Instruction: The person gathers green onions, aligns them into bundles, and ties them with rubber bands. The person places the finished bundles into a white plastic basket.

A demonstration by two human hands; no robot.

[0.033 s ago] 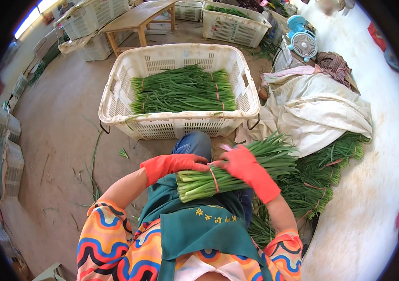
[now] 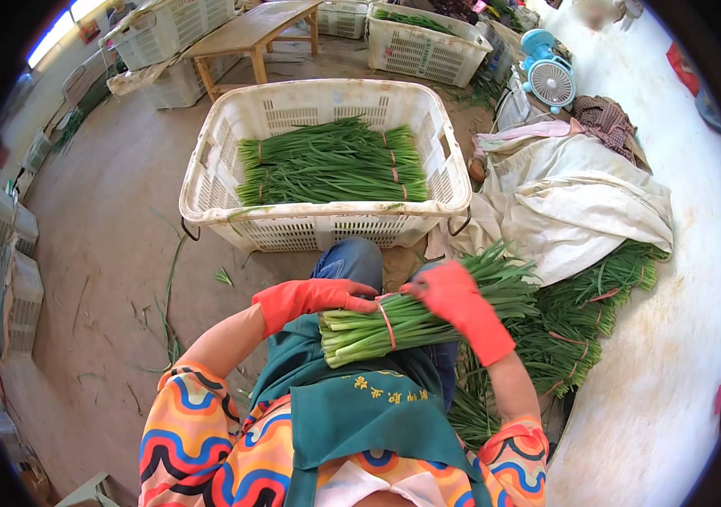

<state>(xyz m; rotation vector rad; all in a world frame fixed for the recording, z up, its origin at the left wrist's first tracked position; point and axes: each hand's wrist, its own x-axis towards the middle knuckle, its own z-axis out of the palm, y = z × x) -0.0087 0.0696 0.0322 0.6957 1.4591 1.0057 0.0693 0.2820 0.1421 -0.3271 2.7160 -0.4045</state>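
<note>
A bunch of garlic chives (image 2: pixel 348 335) lies across my lap, pale cut stems to the left and green leaves to the right. A pink band (image 2: pixel 388 323) circles it near the stem end. My left hand (image 2: pixel 314 302), in a red rubber glove, is closed on the bunch's far side, its fingertips beside the band. Over the leafy side rests my right hand (image 2: pixel 460 309), also red-gloved and a little blurred. Its fingers are curled at the bunch's upper edge, just right of the band; what the fingertips pinch is hidden.
Ahead stands a white plastic crate (image 2: pixel 327 221) holding banded chive bunches. More bunches (image 2: pixel 568 338) lie at my right, partly under a pale cloth (image 2: pixel 572 194). Farther off are a blue fan (image 2: pixel 551 83), a wooden bench (image 2: pixel 251 35) and another crate (image 2: pixel 424 55). Loose leaves litter the floor.
My right hand has shifted slightly right and toward me along the bunch. The pink strip that showed by its fingers is out of sight. My left hand stays in place.
</note>
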